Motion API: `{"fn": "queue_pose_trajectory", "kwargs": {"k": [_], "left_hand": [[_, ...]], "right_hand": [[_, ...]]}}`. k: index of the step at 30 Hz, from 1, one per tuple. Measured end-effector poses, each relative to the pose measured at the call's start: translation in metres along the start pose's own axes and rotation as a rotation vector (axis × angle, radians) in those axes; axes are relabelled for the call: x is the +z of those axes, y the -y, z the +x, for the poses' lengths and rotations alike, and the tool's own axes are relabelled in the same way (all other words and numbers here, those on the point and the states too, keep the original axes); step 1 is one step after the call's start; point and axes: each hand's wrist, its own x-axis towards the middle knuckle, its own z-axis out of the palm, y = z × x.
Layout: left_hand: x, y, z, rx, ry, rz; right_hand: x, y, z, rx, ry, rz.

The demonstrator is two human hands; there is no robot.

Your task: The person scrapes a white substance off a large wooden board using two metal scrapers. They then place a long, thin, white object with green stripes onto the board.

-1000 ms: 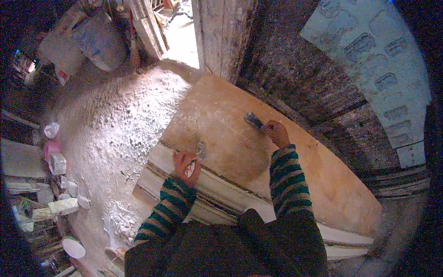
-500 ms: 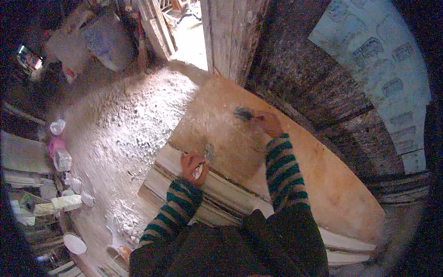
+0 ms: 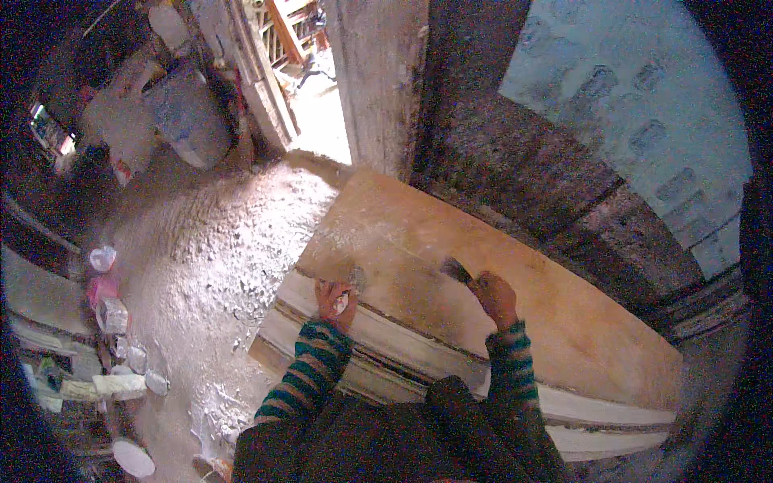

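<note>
In the head view, the person is leaning over a tan wooden panel (image 3: pixel 483 282) that is lying across the middle of the frame, from the centre toward the lower right. The right hand (image 3: pixel 493 296) is closed around the handle of a putty knife (image 3: pixel 456 270), whose blade is resting flat on the panel just above and left of the knuckles. Compared with a second ago, this hand is drawing back toward the body — the blade was sitting farther up the board then, and it is now lying nearer the panel's lower edge, so a stroke across the surface appears to be finishing.

The left hand (image 3: pixel 335 299) is curled shut over a small pale scraper (image 3: pixel 354 279) at the panel's near-left edge, where the board meets the white moulded frame (image 3: pixel 378 338) beneath it. It is staying almost where it was, only its tool tilting slightly, which I judge to mean it is steadying and holding filler while the right hand does the spreading.

At the left of the frame, a dusty white floor (image 3: pixel 217 266) is spreading out, with a grey bucket (image 3: pixel 187 121) at the upper left and a clutter of bags and containers (image 3: pixel 113 322) along the left edge — none of it is shifting apart from the camera's own movement.
</note>
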Motion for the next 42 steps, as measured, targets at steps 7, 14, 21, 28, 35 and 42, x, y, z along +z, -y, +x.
{"fn": "queue_pose_trajectory", "kwargs": {"k": [7, 14, 21, 28, 35, 42], "left_hand": [[0.054, -0.012, 0.021, -0.215, -0.086, -0.483], [0.223, -0.079, 0.019, -0.378, 0.151, -0.299], [0.191, -0.015, 0.027, -0.739, 0.470, -0.784], [-0.034, 0.091, 0.139, -0.536, 0.276, -0.217], [0.076, 0.016, 0.092, -0.221, 0.656, 0.539], [0.153, 0.019, 0.049, 0.075, 0.850, 0.177]], "right_hand": [[0.044, -0.037, -0.147, 0.348, -0.322, 0.142], [0.070, -0.025, -0.138, 0.356, -0.788, 0.678], [0.064, -0.043, -0.152, 0.331, -0.784, 0.835], [0.065, -0.039, -0.144, 0.319, -0.764, 0.698], [0.035, -0.021, -0.147, 0.486, -0.628, 0.787], [0.050, -0.027, -0.146, 0.462, -0.674, 0.751]]}}
